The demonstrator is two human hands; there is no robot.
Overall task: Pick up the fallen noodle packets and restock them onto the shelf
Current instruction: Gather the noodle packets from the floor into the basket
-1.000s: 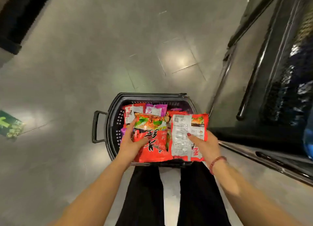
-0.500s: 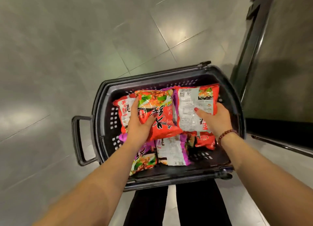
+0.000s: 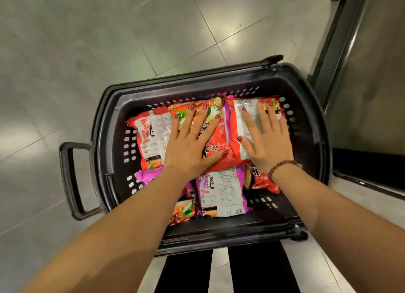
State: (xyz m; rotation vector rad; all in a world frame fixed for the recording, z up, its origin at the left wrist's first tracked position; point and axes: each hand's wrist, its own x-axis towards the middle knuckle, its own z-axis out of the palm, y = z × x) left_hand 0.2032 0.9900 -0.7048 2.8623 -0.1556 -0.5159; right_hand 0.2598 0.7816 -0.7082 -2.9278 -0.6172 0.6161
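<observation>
Both grips lie spread, fingers straight, pressing down on noodle packets inside a black basket. The left grip, with a thin ring on one finger, rests palm-down on a red packet lying face up. The right grip, with a beaded bracelet at the wrist, lies flat on a second red packet just beside it, printed back upward. A third red packet lies to the left, partly under the first. Nearer the person, a purple packet lies back up between the forearms, another purple packet shows under the left forearm, and a red one shows under the right wrist. The basket's side handle sticks out to the left. It stands on a grey tiled floor, close to a dark metal fixture at the right.
</observation>
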